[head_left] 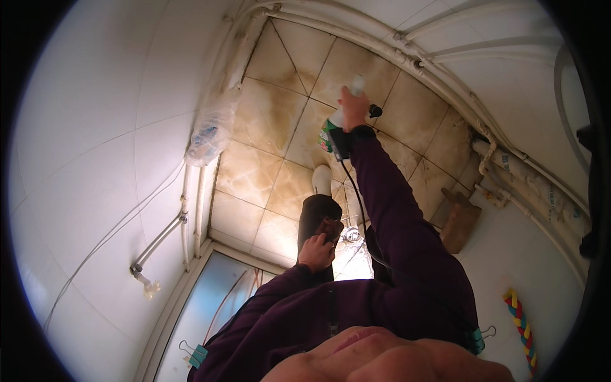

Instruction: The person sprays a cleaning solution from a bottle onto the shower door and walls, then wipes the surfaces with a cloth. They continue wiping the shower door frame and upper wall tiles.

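Observation:
My right hand (354, 109) reaches out low over the tiled floor (261, 111), its fingers wrapped round a white bottle (335, 119) with a green label. This looks like a spray bottle; its pale top (357, 83) shows past my fingers, and my hand hides part of its body. A black device (339, 144) with a cable is strapped at my right wrist. My left hand (317, 252) rests near the knee of my dark trouser leg (318, 213), fingers loosely bent, with nothing plainly in them.
Brown stains mark the floor tiles. White pipes (375, 41) run along the far and right walls. A plastic-wrapped bundle (209, 137) hangs by the left wall, above a tap (143, 277). A brown block (459, 223) stands at the right, near a braided coloured rope (520, 328). A drain (351, 234) lies below me.

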### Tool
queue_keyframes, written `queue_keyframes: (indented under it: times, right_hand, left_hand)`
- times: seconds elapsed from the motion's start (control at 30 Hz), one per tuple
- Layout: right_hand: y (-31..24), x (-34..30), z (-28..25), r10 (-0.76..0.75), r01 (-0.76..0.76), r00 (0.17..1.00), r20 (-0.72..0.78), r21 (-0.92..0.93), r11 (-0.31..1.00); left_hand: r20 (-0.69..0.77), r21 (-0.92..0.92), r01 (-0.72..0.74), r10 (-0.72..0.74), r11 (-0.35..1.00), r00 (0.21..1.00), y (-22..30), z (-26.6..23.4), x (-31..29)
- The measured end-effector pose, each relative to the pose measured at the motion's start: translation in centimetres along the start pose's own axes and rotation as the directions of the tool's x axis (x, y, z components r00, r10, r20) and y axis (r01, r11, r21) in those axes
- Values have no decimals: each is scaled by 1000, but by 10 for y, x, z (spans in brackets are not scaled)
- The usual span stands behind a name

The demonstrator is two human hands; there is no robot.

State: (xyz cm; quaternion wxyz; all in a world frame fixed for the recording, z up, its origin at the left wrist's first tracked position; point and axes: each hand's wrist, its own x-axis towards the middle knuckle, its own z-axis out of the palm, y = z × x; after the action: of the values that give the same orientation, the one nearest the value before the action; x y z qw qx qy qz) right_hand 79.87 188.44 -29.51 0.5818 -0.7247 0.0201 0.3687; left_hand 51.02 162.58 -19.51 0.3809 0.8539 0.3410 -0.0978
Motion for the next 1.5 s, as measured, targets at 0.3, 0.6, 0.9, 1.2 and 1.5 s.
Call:
queue_keyframes:
  times: [0.3, 0.6, 0.9, 1.2, 1.5]
  right_hand:
    - [-112, -82, 61, -709, 746, 485, 513, 181, 641]
    - [-171, -94, 129, -765, 792, 524, 374, 115, 599]
    - [-118, -58, 121, -441, 533, 758, 481, -67, 843]
    - [-62, -68, -50, -321, 194, 857, 402, 327, 925]
    - [10, -37, -310, 39, -52, 936, -351, -27, 998]
  left_hand:
    - [13, 24, 7, -7, 1000, 1000, 7, 2, 4]
    - [16, 32, 17, -18, 999, 1000, 10, 3, 1]
    - [-1, 50, 1, -1, 999, 1000, 6, 2, -1]
    - [108, 104, -67, 55, 992, 993, 15, 2, 11]
    - [288, 184, -132, 75, 974, 955, 31, 8, 21]
